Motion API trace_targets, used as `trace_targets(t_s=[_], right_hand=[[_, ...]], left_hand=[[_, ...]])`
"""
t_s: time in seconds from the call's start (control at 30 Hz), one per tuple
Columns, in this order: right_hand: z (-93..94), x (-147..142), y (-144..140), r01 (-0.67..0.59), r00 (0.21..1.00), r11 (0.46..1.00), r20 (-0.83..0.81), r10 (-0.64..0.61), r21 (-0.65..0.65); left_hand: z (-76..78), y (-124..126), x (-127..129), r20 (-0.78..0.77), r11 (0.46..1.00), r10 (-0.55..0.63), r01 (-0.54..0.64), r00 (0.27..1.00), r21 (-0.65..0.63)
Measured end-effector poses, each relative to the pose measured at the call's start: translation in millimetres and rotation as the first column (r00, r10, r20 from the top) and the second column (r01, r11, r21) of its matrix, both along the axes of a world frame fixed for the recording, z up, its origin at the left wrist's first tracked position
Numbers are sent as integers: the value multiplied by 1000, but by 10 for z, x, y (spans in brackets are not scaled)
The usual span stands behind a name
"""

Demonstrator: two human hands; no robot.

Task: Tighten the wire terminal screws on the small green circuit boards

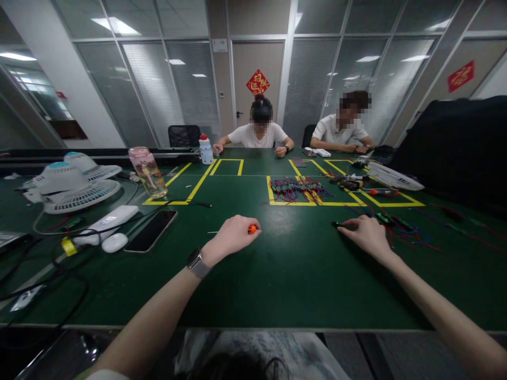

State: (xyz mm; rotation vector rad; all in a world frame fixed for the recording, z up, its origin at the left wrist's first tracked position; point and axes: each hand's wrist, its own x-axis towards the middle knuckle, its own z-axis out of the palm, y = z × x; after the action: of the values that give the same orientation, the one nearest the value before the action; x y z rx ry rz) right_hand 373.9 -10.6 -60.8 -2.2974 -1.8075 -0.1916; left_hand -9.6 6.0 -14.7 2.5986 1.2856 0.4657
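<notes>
My left hand [236, 232], a watch on its wrist, is closed around a screwdriver. The orange and black handle end [252, 229] pokes out by the thumb, and the thin metal shaft points left along the table. Farther right, my right hand [367, 235] pinches a small dark piece between thumb and fingertips, low over the green tabletop [293, 274]; it looks like a circuit board, but most of it is covered. Just beyond that hand lie green circuit boards [396, 220] with red and blue wires.
A pile of wired boards [299, 189] lies inside yellow tape. To the left are a phone [152, 231], a white mouse [114, 243], a pink-lidded bottle [148, 174], white fans [75, 184] and cables. Two people sit across; a black-covered bulk [459, 148] stands right.
</notes>
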Motion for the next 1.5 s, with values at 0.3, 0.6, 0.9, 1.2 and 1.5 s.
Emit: trace_targets(t_s=[0.3, 0.6, 0.9, 1.2, 1.5], right_hand=[[26, 466, 11, 207, 978, 978, 29, -206, -38], [10, 722, 140, 289, 957, 956, -20, -290, -45], [-34, 824, 245, 310, 938, 950, -151, -311, -30], [-6, 797, 275, 278, 947, 959, -152, -284, -61], [328, 350, 514, 80, 993, 995, -89, -74, 61]], left_hand=[[-16, -8, 3, -14, 999, 6, -6, 1000, -31], [8, -24, 15, -25, 1000, 14, -14, 1000, -15], [5, -27, 27, -46, 1000, 25, -25, 999, -16], [-20, -21, 21, -38, 1000, 15, -15, 999, -6], [-24, -25, 21, -36, 1000, 1, 0, 999, 13]])
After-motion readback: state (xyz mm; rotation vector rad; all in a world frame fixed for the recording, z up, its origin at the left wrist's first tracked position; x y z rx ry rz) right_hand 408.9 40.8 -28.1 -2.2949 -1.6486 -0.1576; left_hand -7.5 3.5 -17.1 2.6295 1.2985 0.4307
